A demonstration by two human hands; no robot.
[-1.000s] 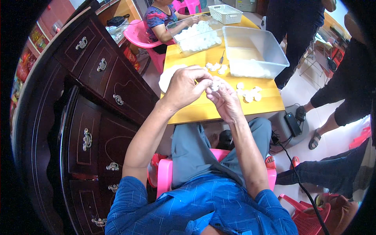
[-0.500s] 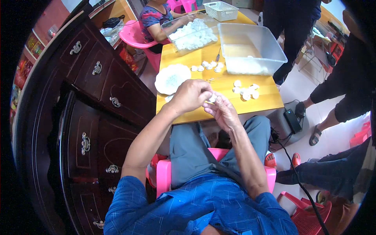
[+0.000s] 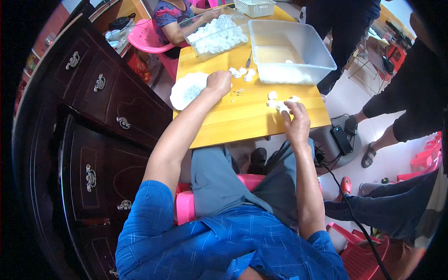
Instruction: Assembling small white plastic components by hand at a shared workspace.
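My left hand (image 3: 219, 83) is above the table between a white scalloped plate (image 3: 175, 97) and a small group of white round pieces (image 3: 248, 74). Its fingers curl downward and closed, and whatever they hold is hidden. My right hand (image 3: 297, 122) is over another cluster of white round pieces (image 3: 272, 96) near the table's right edge. Its thumb and fingers are apart, with the fingertips at one of those pieces. Tiny granules, too small to name, lie in the plate. A few thin small bits (image 3: 237, 93) lie on the wood between my hands.
On the yellow table (image 3: 224, 123) stand a clear bin (image 3: 322, 70) with some white pieces, a bin heaped with white pieces (image 3: 219, 35) and a white basket (image 3: 261, 8). A thin dark-handled tool (image 3: 248, 61) lies between. A person sits opposite; dark drawers (image 3: 102, 121) flank my left.
My hands were together over the near table edge, around a small white piece. They have parted: the left moved forward beside the plate, the right moved to the right-hand cluster.
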